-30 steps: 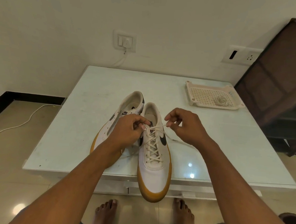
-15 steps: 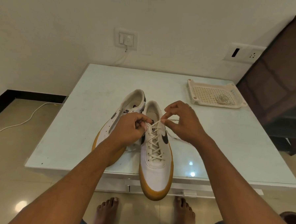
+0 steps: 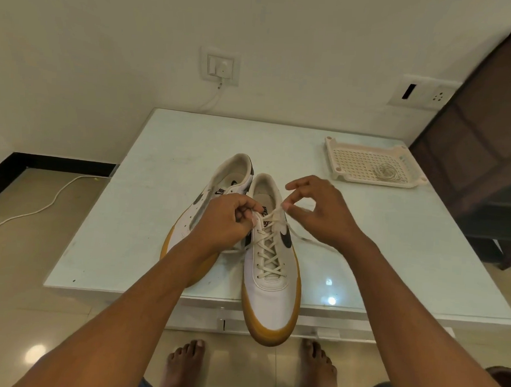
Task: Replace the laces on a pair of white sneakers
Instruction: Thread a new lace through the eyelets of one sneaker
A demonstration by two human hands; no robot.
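Two white sneakers with gum soles lie side by side on the pale table [image 3: 393, 259]. The right sneaker [image 3: 270, 286] is laced with a cream lace [image 3: 270, 253], its toe hanging over the front edge. The left sneaker [image 3: 219, 191] has no lace that I can see and is partly hidden under my left arm. My left hand [image 3: 226, 221] grips one lace end at the top eyelets. My right hand [image 3: 315, 214] pinches the other lace end between thumb and forefinger just above the tongue; its other fingers are spread. Loose lace trails to the right on the table.
A white perforated plastic tray [image 3: 353, 160] holding a coiled lace [image 3: 385, 172] sits at the table's back right. A dark chair [image 3: 481, 152] stands right of the table. A wall socket with a white cable is behind. My bare feet are below the table edge.
My right hand has moved in toward the tongue and lifted its free fingers, pulling the lace end up and across. My left hand has stayed at the top eyelets.
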